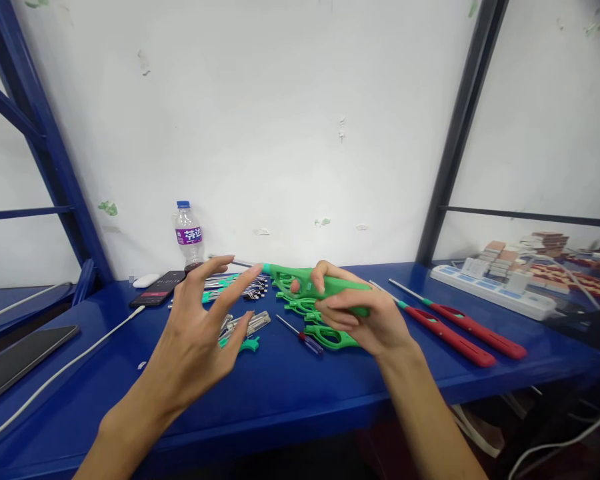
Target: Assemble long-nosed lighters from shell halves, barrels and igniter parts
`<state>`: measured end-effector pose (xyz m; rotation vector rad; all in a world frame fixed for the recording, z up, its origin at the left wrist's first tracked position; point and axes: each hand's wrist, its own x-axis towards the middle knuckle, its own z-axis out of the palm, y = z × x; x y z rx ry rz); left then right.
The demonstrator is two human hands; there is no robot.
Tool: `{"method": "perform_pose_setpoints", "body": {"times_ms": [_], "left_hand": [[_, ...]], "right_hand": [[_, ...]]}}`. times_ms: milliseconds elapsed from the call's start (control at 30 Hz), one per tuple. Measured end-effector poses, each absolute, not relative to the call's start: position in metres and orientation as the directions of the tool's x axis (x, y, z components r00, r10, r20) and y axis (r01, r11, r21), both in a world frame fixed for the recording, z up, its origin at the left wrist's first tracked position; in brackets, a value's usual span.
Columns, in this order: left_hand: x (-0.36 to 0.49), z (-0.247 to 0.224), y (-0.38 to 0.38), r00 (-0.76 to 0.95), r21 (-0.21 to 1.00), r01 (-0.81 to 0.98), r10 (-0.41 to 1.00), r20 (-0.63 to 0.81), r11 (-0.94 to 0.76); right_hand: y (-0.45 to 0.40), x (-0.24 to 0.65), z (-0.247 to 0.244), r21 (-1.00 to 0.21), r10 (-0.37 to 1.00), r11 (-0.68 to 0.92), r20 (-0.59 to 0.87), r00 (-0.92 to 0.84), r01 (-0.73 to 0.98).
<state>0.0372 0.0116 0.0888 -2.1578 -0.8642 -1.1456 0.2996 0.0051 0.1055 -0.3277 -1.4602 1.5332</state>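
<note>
While right fingers (355,298) grip a green lighter (307,283), left fingers (237,290) hang open — red lighters (450,337) look assembled, green shells (350,341) lie loose.

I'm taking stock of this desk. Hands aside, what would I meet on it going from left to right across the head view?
Dark flat device, white mouse, bottle with a purple label, clear plastic pieces, screwdriver, two red-handled tools.
</note>
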Motion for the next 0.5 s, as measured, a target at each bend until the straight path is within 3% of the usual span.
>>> {"method": "perform_pose_setpoints", "body": {"times_ms": [133,267,367,500], "left_hand": [[0.041,0.092,0.005,0.547,-0.368,0.694,0.121,0.828,-0.619],[0.034,0.092,0.008,0.607,-0.451,0.679,0.097,0.789,-0.58],[0.028,0.092,0.01,0.586,-0.42,0.714,0.15,0.796,-0.56],[0.027,0.091,0.011,0.548,-0.322,0.694,0.182,0.817,-0.644]], "right_hand": [[0.009,0.298,0.103,-0.89,0.598,0.068,0.397,-0.696,-0.45],[0.015,0.292,0.102,-0.915,0.75,0.075,0.314,-0.582,-0.397],[0.016,0.29,0.102,-0.914,0.838,0.275,0.38,-0.391,-0.297],[0.008,0.291,0.106,-0.795,0.75,0.603,0.539,-0.382,0.063]]}}
